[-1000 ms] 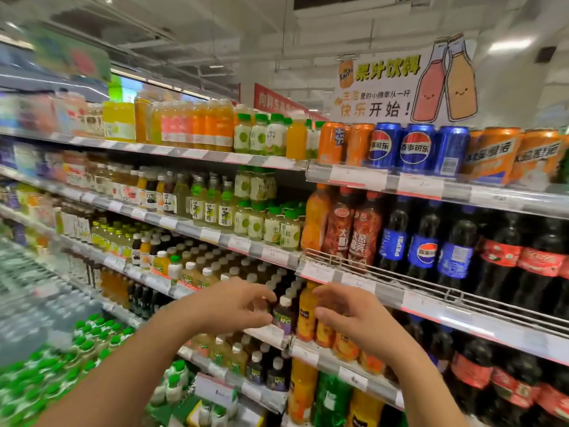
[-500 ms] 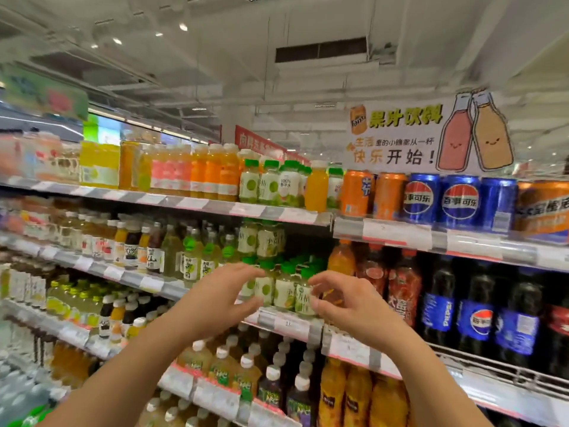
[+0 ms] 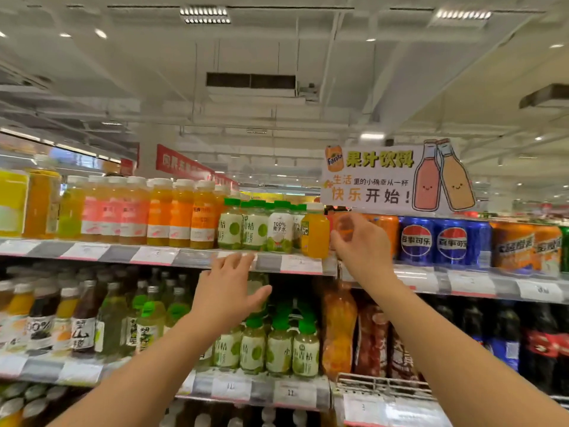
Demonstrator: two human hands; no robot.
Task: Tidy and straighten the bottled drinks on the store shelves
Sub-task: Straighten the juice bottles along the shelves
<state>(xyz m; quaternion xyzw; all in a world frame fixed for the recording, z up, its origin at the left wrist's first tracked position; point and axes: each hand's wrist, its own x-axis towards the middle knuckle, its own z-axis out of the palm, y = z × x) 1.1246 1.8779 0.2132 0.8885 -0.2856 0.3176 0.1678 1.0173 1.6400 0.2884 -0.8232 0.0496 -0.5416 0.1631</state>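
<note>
Both bare arms reach up toward the top shelf (image 3: pixel 172 255), a long grey ledge fronted with white and pink price tags. The left hand (image 3: pixel 228 291) is spread, fingers (image 3: pixel 238 261) straight and relaxed, their tips at the price strip just below a cluster of small green-capped bottles with white and green labels (image 3: pixel 255 228); it holds nothing. The right hand (image 3: pixel 358 245) is raised just right of a squat orange juice bottle with a white cap (image 3: pixel 314 231), which stands upright at the right end of that cluster. Its fingers are loosely curled in front of an orange drinks can (image 3: pixel 388 232); whether they touch or grip the can cannot be told. Right of that can stand two blue cola cans (image 3: pixel 434 241). Left of the green-capped cluster runs a row of tall orange and pink juice bottles with white caps (image 3: pixel 160 211), all upright. Above the cans hangs a white cardboard sign with two cartoon bottles (image 3: pixel 397 178).
</note>
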